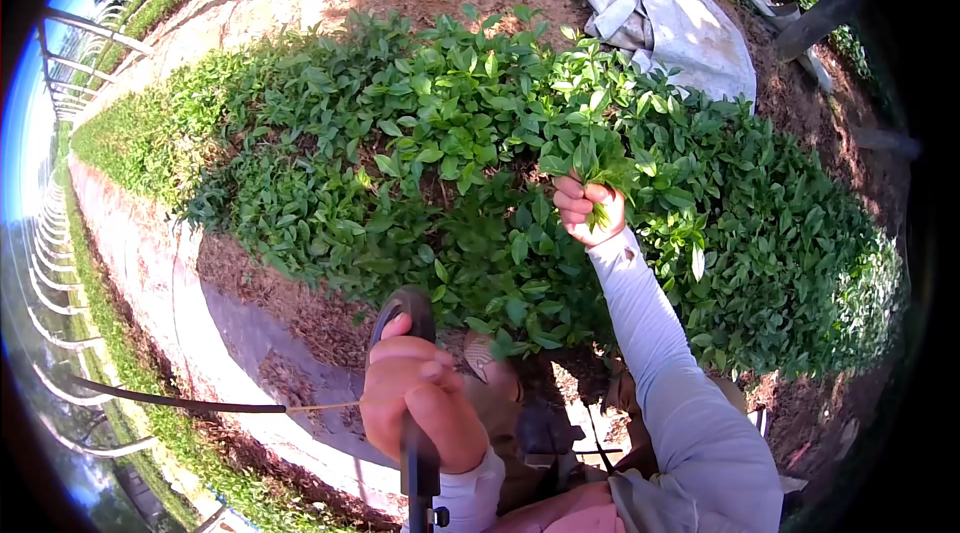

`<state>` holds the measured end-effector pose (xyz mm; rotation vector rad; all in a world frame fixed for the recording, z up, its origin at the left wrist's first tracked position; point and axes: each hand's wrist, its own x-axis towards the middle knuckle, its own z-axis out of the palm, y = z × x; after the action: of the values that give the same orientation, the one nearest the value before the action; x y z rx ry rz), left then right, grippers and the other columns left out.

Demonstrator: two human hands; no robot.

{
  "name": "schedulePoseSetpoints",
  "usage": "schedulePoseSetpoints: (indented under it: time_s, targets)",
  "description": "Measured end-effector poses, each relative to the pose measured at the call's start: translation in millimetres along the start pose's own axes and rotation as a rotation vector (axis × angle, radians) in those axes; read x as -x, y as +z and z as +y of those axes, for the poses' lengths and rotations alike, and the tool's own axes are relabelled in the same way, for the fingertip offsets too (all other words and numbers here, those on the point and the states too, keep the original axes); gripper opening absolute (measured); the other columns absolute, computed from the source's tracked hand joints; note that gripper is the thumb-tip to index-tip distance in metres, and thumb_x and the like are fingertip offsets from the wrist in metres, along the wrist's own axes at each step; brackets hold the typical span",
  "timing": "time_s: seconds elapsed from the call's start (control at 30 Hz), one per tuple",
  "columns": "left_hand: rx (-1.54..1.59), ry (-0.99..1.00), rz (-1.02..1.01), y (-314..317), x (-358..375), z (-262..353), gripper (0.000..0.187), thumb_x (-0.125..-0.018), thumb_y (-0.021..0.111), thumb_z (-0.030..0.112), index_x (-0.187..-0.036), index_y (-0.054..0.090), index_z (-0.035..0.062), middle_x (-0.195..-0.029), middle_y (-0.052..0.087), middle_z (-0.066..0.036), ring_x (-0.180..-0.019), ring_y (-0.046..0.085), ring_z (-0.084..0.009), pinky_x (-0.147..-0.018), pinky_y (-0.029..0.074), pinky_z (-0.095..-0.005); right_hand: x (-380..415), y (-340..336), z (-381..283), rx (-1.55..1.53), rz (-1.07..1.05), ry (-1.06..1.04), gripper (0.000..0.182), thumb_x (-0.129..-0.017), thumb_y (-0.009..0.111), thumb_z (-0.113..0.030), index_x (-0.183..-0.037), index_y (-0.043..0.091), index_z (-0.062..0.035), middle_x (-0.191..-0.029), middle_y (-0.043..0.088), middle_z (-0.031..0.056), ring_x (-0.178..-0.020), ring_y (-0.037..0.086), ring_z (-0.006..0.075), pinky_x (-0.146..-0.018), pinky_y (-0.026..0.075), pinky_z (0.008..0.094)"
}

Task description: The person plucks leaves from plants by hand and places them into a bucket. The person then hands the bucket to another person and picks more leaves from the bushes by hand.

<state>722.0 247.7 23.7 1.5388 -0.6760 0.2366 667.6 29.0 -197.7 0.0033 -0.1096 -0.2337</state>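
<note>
My right hand [590,210], at the end of a pale sleeve, is closed around a bunch of green leafy shoots [600,165] over the row of plants. Low in the head view, my left hand [415,398] grips a dark handle [420,468] with a black rounded part [408,313] at its top. A thin cord runs left from this hand to a dark curved rod [180,399]. Dense green plants [450,133] spread beneath and around both hands.
A pale sheet [690,18] lies on brown soil behind the plants. Wooden posts stand at the upper right and upper left. White hoops [55,308] line the far left beside another green row. My legs are below, between my arms.
</note>
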Motion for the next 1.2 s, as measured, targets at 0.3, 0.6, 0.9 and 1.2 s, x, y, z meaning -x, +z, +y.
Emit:
schedulePoseSetpoints:
  time_s: [0.3, 0.6, 0.9, 1.2]
  targets:
    - [-0.043, 0.06, -0.029, -5, 5, 4, 0.007, -0.088, 0.044, 0.007, -0.083, 0.046, 0.0042, -0.064, 0.05, -0.003, -0.062, 0.053, -0.0194, -0.085, 0.043, -0.0481, 3, 144, 103, 0.259, -0.511, 0.498, 0.027, -0.076, 0.071, -0.024, -0.08, 0.056, -0.0026, -0.074, 0.056, 0.007, -0.061, 0.054, 0.0158, -0.053, 0.045, 0.0253]
    - [-0.012, 0.029, 0.027, 4, 11, 9, 0.012, -0.092, 0.039, 0.008, -0.08, 0.039, 0.0062, -0.065, 0.037, -0.001, -0.063, 0.042, -0.0128, -0.087, 0.041, -0.0451, 10, 164, 124, 0.935, -0.161, 0.135, 0.048, -0.081, 0.063, -0.011, -0.126, 0.048, -0.0054, -0.101, 0.059, 0.0049, -0.091, 0.057, 0.0148, -0.078, 0.047, 0.0267]
    - [-0.052, 0.039, 0.106, 2, 9, 10, 0.01, -0.092, 0.045, 0.015, -0.086, 0.043, 0.0063, -0.071, 0.05, -0.004, -0.068, 0.052, -0.019, -0.084, 0.042, -0.0457, 17, 177, 131, 1.236, -0.154, -0.042, 0.039, -0.072, 0.072, -0.012, -0.107, 0.055, -0.0039, -0.097, 0.058, 0.0045, -0.087, 0.058, 0.0167, -0.08, 0.046, 0.0295]
    - [-0.114, 0.047, 0.094, 5, 15, 7, 0.011, -0.092, 0.045, 0.015, -0.086, 0.042, 0.0063, -0.077, 0.05, -0.004, -0.071, 0.051, -0.0194, -0.086, 0.042, -0.0469, 18, 175, 137, 1.371, -0.134, -0.298, 0.032, -0.066, 0.071, -0.008, -0.093, 0.054, -0.0015, -0.089, 0.055, 0.011, -0.081, 0.055, 0.0258, -0.072, 0.045, 0.0332]
